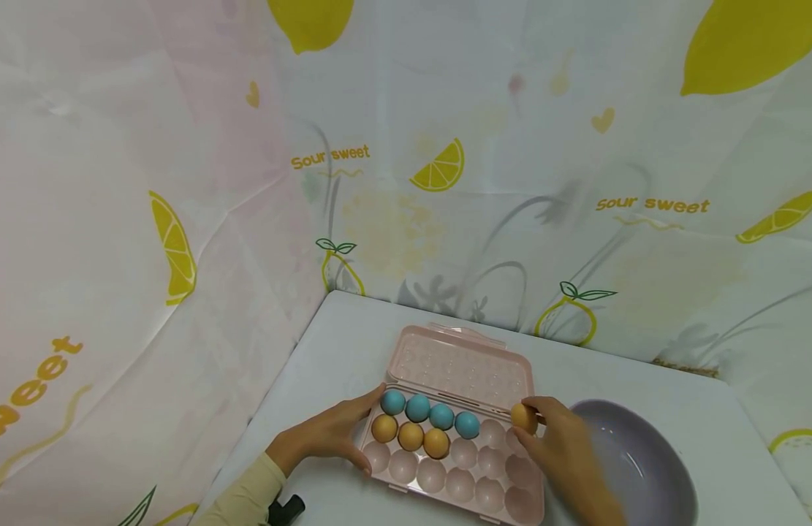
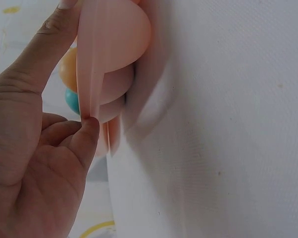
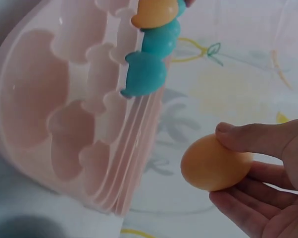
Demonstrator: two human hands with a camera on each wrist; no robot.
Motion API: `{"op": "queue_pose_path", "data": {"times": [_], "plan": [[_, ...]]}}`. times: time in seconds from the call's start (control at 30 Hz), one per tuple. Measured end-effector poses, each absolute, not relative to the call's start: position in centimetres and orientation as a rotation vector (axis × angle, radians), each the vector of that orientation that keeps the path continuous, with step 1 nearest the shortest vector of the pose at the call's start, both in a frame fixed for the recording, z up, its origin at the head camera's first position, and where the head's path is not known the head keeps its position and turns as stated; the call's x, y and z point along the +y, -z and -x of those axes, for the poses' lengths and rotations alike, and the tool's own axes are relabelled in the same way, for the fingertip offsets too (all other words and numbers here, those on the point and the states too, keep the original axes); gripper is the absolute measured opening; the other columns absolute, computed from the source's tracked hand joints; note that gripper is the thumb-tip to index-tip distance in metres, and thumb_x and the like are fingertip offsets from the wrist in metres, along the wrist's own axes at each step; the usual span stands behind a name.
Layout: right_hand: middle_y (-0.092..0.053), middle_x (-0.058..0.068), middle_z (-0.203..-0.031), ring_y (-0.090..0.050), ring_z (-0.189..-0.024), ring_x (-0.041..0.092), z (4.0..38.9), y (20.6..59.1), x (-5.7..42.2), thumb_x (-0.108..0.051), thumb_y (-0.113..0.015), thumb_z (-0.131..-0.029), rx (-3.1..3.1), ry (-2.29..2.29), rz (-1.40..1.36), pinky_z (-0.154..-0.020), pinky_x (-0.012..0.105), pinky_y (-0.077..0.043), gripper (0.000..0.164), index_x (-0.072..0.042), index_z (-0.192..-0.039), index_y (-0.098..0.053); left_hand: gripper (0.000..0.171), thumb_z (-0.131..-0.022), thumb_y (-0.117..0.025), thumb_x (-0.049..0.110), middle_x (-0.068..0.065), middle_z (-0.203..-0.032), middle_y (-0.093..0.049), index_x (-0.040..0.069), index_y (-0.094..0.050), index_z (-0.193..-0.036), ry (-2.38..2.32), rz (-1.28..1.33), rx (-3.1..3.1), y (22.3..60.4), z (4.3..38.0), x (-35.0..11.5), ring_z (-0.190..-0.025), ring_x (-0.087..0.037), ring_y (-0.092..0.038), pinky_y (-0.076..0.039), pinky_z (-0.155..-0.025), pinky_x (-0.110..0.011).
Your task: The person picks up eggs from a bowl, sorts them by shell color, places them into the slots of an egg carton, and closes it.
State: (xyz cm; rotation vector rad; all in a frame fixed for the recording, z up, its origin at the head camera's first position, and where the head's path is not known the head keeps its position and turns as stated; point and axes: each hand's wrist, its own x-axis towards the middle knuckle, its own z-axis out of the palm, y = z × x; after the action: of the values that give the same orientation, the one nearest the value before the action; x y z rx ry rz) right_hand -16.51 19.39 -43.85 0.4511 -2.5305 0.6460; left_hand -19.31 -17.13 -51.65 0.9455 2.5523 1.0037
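Observation:
A pink plastic egg carton (image 1: 431, 475) lies open on the white table, its lid (image 1: 461, 365) folded back. Several blue eggs (image 1: 417, 408) fill part of its back row, with three orange eggs (image 1: 411, 437) in the row before them. My left hand (image 1: 323, 435) holds the carton's left end, thumb toward the front corner and fingers toward the back; in the left wrist view, fingertips press its rim (image 2: 92, 59). Between thumb and fingers, my right hand (image 1: 563, 446) pinches another orange egg (image 3: 213, 163), held over the carton's back right corner.
A grey-purple bowl (image 1: 662, 467) stands to the right of the carton, partly behind the right forearm. Lemon-printed sheeting (image 1: 406, 226) rises at the table's back and left edges. A black object (image 1: 287, 510) shows by the left wrist.

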Motion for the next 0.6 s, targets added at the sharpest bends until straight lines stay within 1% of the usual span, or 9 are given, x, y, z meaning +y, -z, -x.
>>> {"op": "queue_pose_path", "data": {"times": [0.3,0.6], "plan": [[-0.058,-0.006,-0.087,-0.057,-0.075,0.007,16.4,45.1,17.5,-0.02,-0.082,-0.054,-2.568,-0.731,-0.422,-0.065,0.025,-0.05,0.046,-0.013,-0.094,-0.06,0.126,-0.048,-0.075,0.054,-0.003,-0.145,-0.013,0.01,-0.002,-0.141,-0.993,-0.96,2.565,51.7,19.3,-17.2,-0.126,-0.014,-0.025,-0.028,-0.099,-0.037],[-0.058,-0.007,-0.089,-0.057,-0.078,0.005,16.4,47.0,15.7,-0.012,-0.081,-0.054,-2.558,-0.904,-0.473,-0.067,0.018,-0.049,0.045,-0.012,-0.094,-0.06,0.127,-0.048,-0.075,0.053,-0.004,-0.145,-0.013,0.009,-0.001,-0.141,-0.997,-0.972,2.56,51.7,19.4,-17.1,-0.125,-0.017,-0.029,-0.029,-0.098,-0.037]]}}
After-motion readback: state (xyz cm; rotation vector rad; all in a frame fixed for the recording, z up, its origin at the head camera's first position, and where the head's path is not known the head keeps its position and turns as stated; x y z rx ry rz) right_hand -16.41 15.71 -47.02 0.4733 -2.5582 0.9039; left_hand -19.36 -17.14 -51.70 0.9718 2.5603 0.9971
